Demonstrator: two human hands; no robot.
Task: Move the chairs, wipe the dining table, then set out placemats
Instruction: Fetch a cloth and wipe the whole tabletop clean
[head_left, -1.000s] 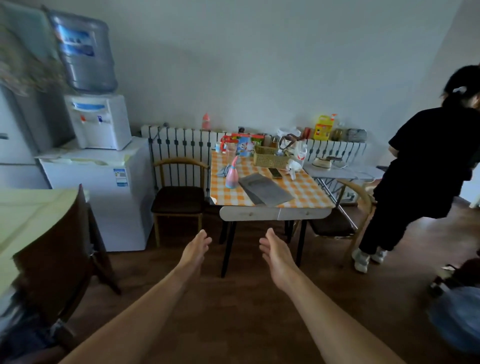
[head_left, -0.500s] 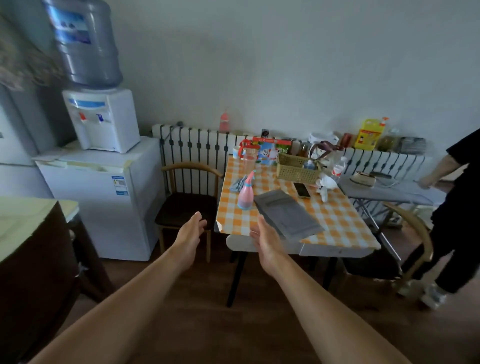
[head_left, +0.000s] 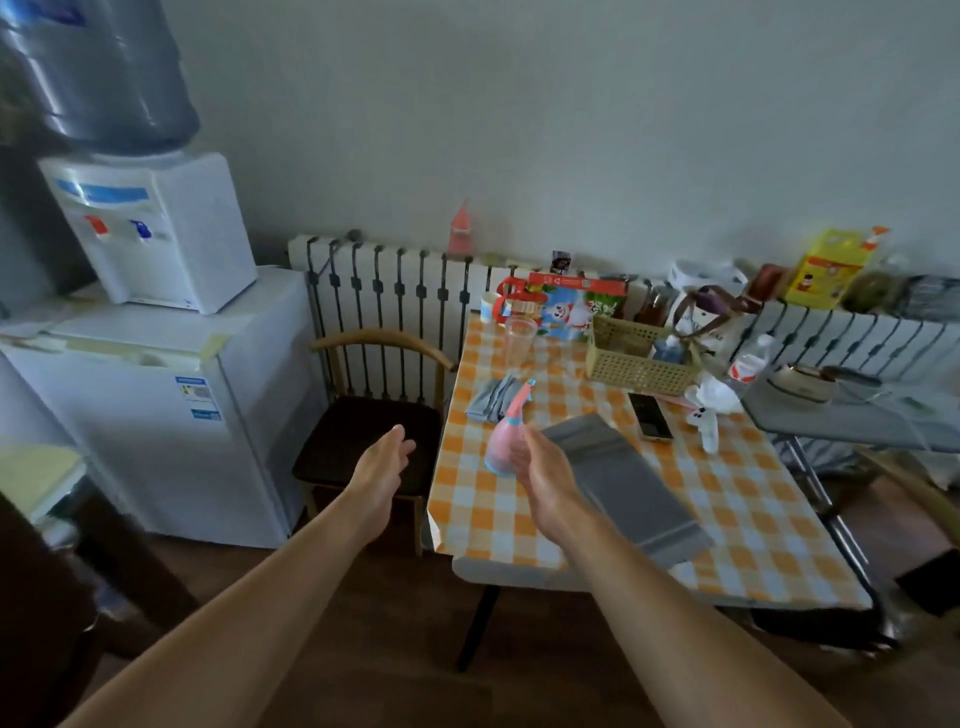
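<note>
Reaching forward empty, fingers loose and spread, the left hand (head_left: 382, 467) hovers over the wooden chair (head_left: 363, 415) at the dining table's (head_left: 737, 530) nine o'clock. The right hand (head_left: 545, 483) is likewise bare, with the grey placemats (head_left: 639, 499) stacked at its three o'clock. No step looks done yet.

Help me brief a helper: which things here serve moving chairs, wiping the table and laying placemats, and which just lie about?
For the job: wooden chair, dining table, grey mats, folded cloth, pink spray bottle.
Lying about: wicker basket, phone, clear cup, water bottle, gift bag.
</note>
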